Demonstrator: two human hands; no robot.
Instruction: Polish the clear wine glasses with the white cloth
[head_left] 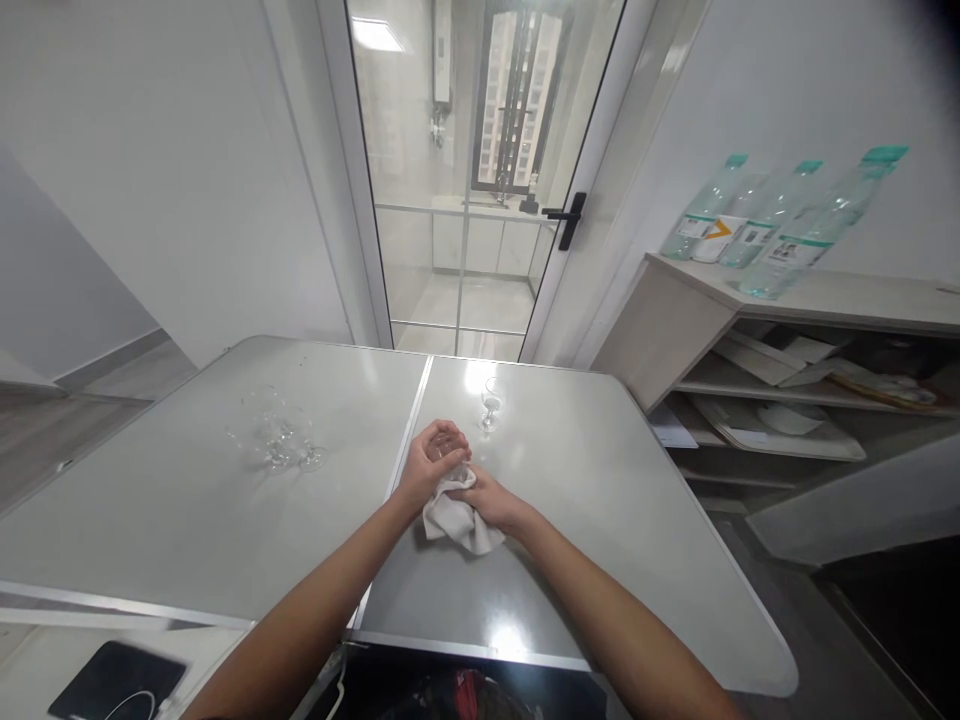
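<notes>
My left hand point(425, 462) is curled around a small clear glass point(448, 447) held above the grey table point(225, 540). My right hand point(491, 497) grips a white cloth point(457, 520) and presses it against the glass from below. The cloth hangs down under both hands. A small stemmed glass point(491, 402) stands on the table just beyond my hands. Two or three more clear glasses point(281, 435) stand in a group on the left half of the table.
A glass door point(480, 170) with a black handle stands behind the table. A shelf unit point(787, 350) at the right carries several plastic bottles point(780, 225) and papers. A dark tablet point(112, 680) lies at the lower left.
</notes>
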